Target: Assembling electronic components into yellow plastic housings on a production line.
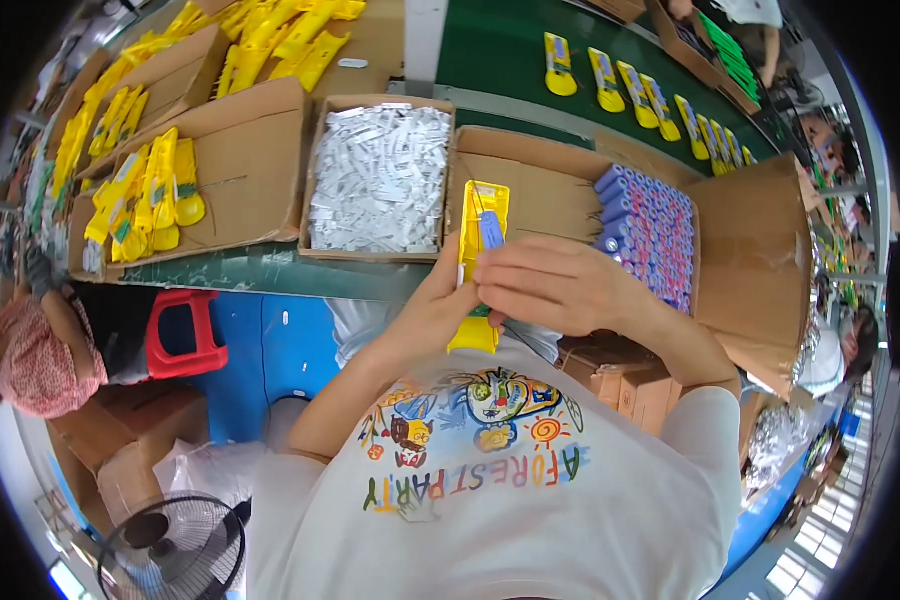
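Observation:
My left hand (435,303) is closed around the side of a long yellow plastic housing (473,222), held upright in front of my chest. A small blue cylindrical battery (490,231) with thin wires lies in the housing's upper part. Bent over the middle of the housing is my right hand (545,285), its fingers drawn together just below the battery. What its fingertips pinch is hidden. Below them a bit of green (480,311) shows, and the housing's wide yellow end (473,337) sticks out at the bottom.
A carton of white strip-like pieces (380,180) stands ahead. Purple-blue batteries (650,235) fill part of the carton at right; yellow housings (155,195) lie in the left one. More yellow units (607,80) line the green belt (500,50). A red stool (185,335) and a fan (175,550) are left.

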Demonstrator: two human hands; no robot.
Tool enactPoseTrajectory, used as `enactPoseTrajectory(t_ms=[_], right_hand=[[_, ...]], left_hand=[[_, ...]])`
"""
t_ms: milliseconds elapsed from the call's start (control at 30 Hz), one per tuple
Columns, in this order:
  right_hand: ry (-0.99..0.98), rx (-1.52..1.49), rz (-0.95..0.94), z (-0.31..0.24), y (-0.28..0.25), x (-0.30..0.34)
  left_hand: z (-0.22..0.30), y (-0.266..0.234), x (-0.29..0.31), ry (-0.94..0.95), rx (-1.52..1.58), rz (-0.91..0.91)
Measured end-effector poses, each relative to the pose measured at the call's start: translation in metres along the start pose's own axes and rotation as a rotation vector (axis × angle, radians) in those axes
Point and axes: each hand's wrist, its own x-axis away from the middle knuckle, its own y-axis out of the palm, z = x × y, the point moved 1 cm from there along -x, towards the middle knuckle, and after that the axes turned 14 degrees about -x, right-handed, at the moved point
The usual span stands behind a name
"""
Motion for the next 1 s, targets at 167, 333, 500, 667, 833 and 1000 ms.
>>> enactPoseTrajectory(t_ms=[167,333,500,667,833,1000], right_hand=[[0.113,-0.139,-0.083,0.013,0.013,-0.035],[0.499,-1.213,0.234,0.091,0.042,-0.083],[0.422,0.142,-0.254,0.153,0.062,-0.097],[0.332,-0.015,-0.087,0.151,0.049,-0.100],[0.647,-0.728,0.233,0.143,0.040,-0.100],[0.853,-1.089,0.352,0.125,0.033,-0.106]], left_hand=[[0.014,-0.028,0.013,0.030,0.061,-0.060],[0.016,-0.070,0.030,0.027,0.363,0.256],[0.017,-0.080,0.038,0.110,0.469,0.341],[0.015,-0.070,0.039,0.046,0.411,0.375],[0.006,-0.065,0.032,0.057,0.523,0.231],[0.007,-0.058,0.020,-0.021,0.361,0.305]])
